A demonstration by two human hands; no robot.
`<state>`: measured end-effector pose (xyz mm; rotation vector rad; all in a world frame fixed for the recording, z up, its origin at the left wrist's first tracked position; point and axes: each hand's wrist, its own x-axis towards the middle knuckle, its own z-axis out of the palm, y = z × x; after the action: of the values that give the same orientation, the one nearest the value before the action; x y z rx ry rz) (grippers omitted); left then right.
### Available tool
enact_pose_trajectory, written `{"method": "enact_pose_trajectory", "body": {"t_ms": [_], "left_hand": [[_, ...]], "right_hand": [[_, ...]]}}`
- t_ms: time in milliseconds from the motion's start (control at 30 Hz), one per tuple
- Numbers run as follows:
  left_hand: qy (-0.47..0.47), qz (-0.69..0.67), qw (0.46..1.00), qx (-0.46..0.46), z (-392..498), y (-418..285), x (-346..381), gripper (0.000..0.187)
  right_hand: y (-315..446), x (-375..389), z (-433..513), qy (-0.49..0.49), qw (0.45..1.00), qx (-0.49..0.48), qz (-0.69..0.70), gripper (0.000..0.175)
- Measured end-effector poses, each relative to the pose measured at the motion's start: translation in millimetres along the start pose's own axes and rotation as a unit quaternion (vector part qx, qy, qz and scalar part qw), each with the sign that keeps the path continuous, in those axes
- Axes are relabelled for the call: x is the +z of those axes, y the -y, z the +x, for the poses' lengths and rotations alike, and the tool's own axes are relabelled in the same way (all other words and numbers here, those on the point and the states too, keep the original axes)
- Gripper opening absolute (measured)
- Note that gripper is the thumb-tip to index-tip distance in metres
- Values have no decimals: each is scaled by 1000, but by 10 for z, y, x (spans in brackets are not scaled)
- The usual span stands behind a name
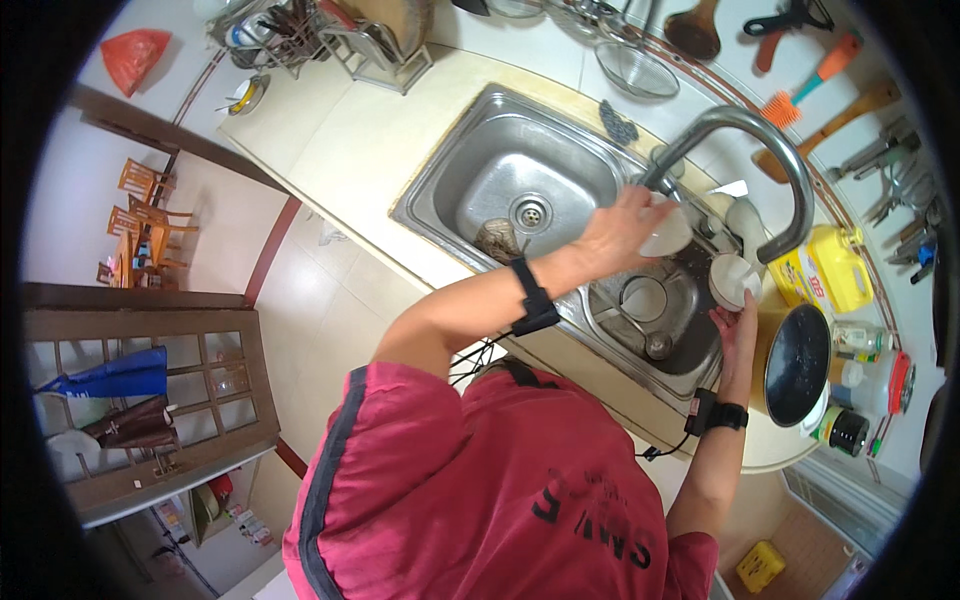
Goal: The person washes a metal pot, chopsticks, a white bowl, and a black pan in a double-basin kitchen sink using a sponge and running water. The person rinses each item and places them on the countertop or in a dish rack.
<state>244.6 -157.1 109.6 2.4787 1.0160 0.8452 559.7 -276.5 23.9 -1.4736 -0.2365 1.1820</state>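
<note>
A white bowl [666, 232] hangs tilted over the right-hand sink basin, with the slightly blurred fingers of my left hand [619, 229] on its rim. My right hand [739, 322] holds a smaller white bowl [726, 282] by its side, below the mouth of the curved metal faucet [787, 244]. In the small basin beneath lie a metal ladle [658, 345] and a round dish [643, 300], partly under water. The larger steel basin [487, 161] on the left holds a brownish, wet-looking item [498, 238] near its front edge.
A deep pot [796, 365] stands right of the sink, beside a yellow detergent jug [840, 270] and several jars. Behind the sink lies a grey scrubber [619, 124]. Strainers and wooden spoons hang on the wall. A metal rack [379, 64] stands on the counter at the back left.
</note>
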Motion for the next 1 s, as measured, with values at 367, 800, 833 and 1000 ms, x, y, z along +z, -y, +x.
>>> {"method": "enact_pose_trajectory", "body": {"t_ms": [367, 800, 833, 1000], "left_hand": [[-180, 213, 921, -274, -1224, 2128, -1520, 74], [-391, -406, 609, -558, -1959, 3583, -1768, 52], [-406, -412, 600, -554, -1999, 3652, -1731, 51], [-327, -417, 614, -585, -2220, 3789, -1810, 42]], "right_hand": [[-147, -28, -72, -97, 990, 14, 101, 46], [-104, -18, -173, -132, 989, 10, 62, 52], [-90, -2, -188, -101, 993, 8, 56, 53], [11, 170, -303, -95, 995, -14, 23, 54]]}}
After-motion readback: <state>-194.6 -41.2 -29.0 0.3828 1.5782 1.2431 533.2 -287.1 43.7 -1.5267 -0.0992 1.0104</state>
